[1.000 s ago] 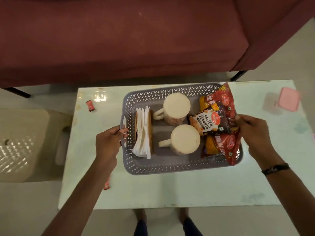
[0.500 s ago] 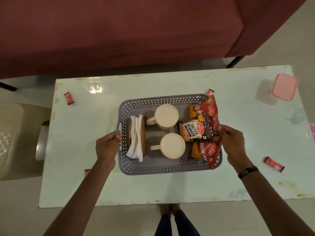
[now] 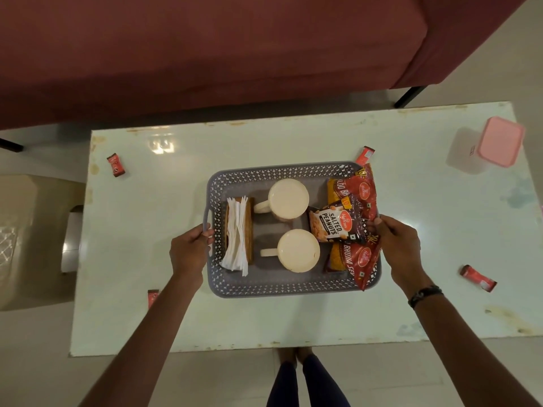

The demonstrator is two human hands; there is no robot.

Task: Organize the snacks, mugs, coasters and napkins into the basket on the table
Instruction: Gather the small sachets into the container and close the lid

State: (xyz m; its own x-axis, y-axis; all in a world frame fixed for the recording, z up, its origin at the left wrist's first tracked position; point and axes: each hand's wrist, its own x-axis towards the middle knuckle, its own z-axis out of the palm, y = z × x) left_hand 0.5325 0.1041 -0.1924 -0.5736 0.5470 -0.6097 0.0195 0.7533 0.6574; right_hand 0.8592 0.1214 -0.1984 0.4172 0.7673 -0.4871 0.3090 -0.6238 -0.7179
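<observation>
A grey perforated basket (image 3: 264, 289) sits mid-table. Inside it, white napkins (image 3: 236, 235) lie on brown coasters (image 3: 249, 230) at the left. Two cream mugs (image 3: 289, 199) (image 3: 298, 250) stand in the middle. At the right are a salted peanuts packet (image 3: 333, 224) and two red snack packets (image 3: 364, 192) (image 3: 360, 259). My left hand (image 3: 189, 249) grips the basket's left handle. My right hand (image 3: 396, 242) holds the basket's right rim, fingers against the packets.
Small red sachets lie on the table (image 3: 264, 145): far left (image 3: 116, 165), front left (image 3: 152, 298), behind the basket (image 3: 365, 154), right (image 3: 477, 278). A pink-lidded container (image 3: 499, 145) stands at the far right. A maroon sofa (image 3: 205, 54) is behind; a beige stool (image 3: 29, 230) is left.
The view has pulled back and more of the table shows. Both hands stay on the basket's sides, and the basket now sits nearer the table's middle.
</observation>
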